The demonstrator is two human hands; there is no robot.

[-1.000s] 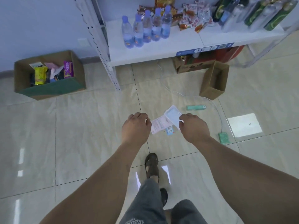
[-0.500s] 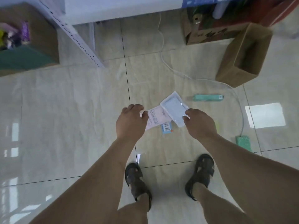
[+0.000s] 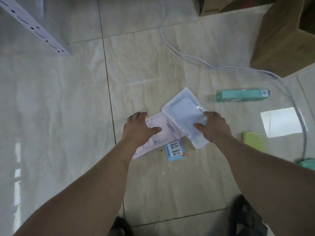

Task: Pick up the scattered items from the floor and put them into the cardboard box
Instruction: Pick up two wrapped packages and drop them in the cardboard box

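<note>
Containers: a cardboard box (image 3: 281, 36) is seen lying on its side at upper right, opening cut off by the frame edge, contents not visible. A second carton (image 3: 219, 5) is partly seen at top centre; contents cannot be told.

Versus 0.5 s ago: the view is closer and lower, the green-sided box at far left is out of frame, and both hands have come down onto the packets.

Near: sandals are seen at bottom edge. Left hand (image 3: 139, 129) is laid over the pink printed packet (image 3: 162, 132), fingers spread, thumb flat on it; a closed grip is not shown. Right hand (image 3: 213, 127) is set on the clear plastic-wrapped pack (image 3: 183, 110), thumb on top and fingers curled over its right edge, pinching it. This pack overlaps the pink packet.

Just below the packets a small blue box (image 3: 175, 151) lies on the floor (image 3: 59, 116). Right of the hand: a yellow-green pad (image 3: 253, 141); a green item (image 3: 306, 163) at the right edge. Farther: a teal carton (image 3: 242, 95), and a white cable (image 3: 187, 57) running toward the top.
</note>
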